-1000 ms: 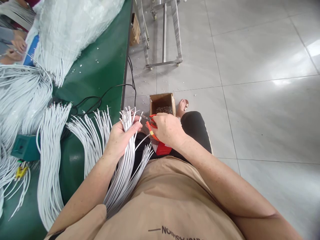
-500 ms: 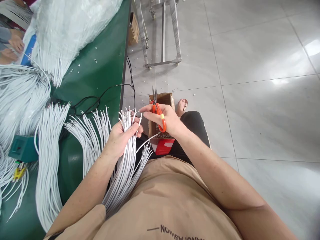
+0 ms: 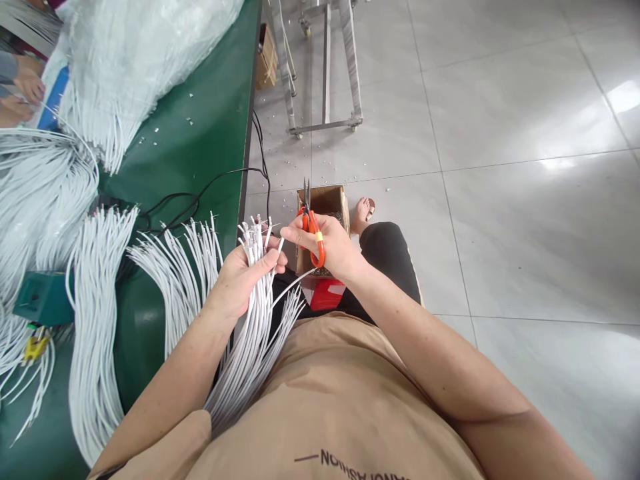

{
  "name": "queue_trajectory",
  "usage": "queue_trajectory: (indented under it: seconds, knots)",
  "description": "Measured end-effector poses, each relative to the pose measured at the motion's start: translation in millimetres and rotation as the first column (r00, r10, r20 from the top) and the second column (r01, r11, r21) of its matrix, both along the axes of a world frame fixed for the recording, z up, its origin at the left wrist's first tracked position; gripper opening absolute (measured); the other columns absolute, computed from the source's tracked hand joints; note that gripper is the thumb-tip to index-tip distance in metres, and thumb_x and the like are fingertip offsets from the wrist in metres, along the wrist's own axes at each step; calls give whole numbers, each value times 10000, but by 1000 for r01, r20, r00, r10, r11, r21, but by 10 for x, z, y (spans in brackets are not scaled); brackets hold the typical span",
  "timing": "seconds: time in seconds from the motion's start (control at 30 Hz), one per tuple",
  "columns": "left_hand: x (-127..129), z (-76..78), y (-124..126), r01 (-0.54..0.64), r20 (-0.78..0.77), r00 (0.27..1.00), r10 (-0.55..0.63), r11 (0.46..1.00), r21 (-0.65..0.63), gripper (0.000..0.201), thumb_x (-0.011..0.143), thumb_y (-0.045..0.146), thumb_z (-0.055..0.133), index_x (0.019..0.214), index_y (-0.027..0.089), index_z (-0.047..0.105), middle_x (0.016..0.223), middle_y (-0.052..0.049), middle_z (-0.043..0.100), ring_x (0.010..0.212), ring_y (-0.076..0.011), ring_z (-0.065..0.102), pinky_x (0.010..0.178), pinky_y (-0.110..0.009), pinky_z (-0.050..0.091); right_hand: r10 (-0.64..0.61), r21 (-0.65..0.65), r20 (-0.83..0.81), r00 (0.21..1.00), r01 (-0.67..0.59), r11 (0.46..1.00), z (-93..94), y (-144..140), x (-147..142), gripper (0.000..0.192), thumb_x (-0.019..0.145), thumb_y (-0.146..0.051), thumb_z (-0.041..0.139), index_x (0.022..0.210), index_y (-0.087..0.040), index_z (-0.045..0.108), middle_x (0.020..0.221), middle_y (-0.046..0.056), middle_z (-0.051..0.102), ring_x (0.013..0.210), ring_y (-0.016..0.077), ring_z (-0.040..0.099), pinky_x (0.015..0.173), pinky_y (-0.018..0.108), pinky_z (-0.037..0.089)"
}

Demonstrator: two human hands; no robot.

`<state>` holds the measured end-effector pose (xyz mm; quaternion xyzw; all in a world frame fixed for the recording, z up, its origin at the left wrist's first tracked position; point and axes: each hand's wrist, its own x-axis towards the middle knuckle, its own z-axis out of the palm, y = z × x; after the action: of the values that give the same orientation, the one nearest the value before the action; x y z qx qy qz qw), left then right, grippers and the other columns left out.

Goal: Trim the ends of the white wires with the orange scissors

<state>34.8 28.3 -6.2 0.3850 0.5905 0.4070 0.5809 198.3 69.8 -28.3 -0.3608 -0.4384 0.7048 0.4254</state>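
Observation:
A bundle of white cables [image 3: 253,313] runs across my lap, and my left hand [image 3: 245,277] is wrapped round it just below the cut ends. One cable end stands apart from the bundle at my left thumb. My right hand [image 3: 333,247] holds orange-handled scissors [image 3: 319,248] against the palm, blades pointing away from me and nearly together. The right thumb and forefinger pinch at the tip of that single cable end, between the two hands. Whatever fine strand they grip there is too small to make out.
More white cable bundles [image 3: 95,333] lie on the green table [image 3: 210,127], with a black cord and a teal device [image 3: 43,298]. A cardboard box [image 3: 325,197] stands below my hands. A metal frame [image 3: 327,73] stands on the floor. Another person's hands [image 3: 27,83] are at far left.
My right thumb and forefinger have closed onto the tip of the single cable end. The scissors have shifted slightly left, and their blades have come closer together.

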Motion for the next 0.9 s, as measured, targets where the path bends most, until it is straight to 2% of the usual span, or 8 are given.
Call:
queue_trajectory:
  seconds: [0.27,0.37,0.53,0.6,0.67,0.73,0.8,0.9]
  knots:
    - [51,6,11,-180,-118,976,183,983,37,349,549,243,839,799,165,608,764,40,618,688,-91,585,753,-252,459,-204,31,192,960,201,979,-30,-204,-169,312,769,-473,619,713,-184,515,648,-33,481,582,89,383,572,238,355]
    - [63,36,4,-170,-126,976,176,984,57,318,571,256,823,776,164,599,827,22,626,752,-104,591,771,-248,455,-250,175,196,948,217,960,-11,-234,-182,250,826,-410,546,722,-187,504,691,-11,495,617,102,411,598,245,371]
    - [69,38,-31,-133,-312,930,194,970,206,302,582,218,788,822,160,614,855,2,649,753,-124,591,747,-256,470,-510,676,495,704,57,735,20,-207,-170,206,794,-219,502,615,-191,404,672,15,464,690,141,388,677,300,328]
    - [60,26,-33,-147,-383,895,226,963,225,325,556,201,784,830,164,614,807,6,649,705,-129,584,692,-257,472,-498,729,482,721,-15,684,48,-221,-189,204,777,-183,493,605,-190,383,661,9,458,679,135,379,673,300,320]
    - [40,17,-24,-169,-348,908,233,964,204,307,550,194,772,802,173,599,798,8,647,688,-128,581,678,-260,472,-324,695,374,869,-32,718,78,-248,-216,219,780,-212,514,605,-189,385,650,-4,453,661,121,389,657,279,339]
    - [12,11,-8,-184,-305,923,234,966,182,282,564,205,767,779,180,587,768,23,635,664,-113,570,679,-253,465,-140,522,186,972,23,853,93,-253,-226,252,805,-289,528,610,-190,404,626,-19,445,626,104,400,622,253,360]
    - [-20,7,6,-196,-325,914,243,966,169,271,590,238,771,788,184,594,698,44,609,625,-101,557,670,-246,455,-187,195,47,981,175,965,83,-215,-208,286,824,-369,528,623,-187,440,595,-33,436,582,90,397,582,240,360]
    - [-46,9,15,-193,-351,907,232,971,144,269,619,278,776,794,178,596,645,48,603,598,-105,565,653,-247,453,-318,-58,27,948,319,946,42,-113,-155,215,764,-370,623,717,-167,567,649,-35,499,593,78,410,602,234,367]
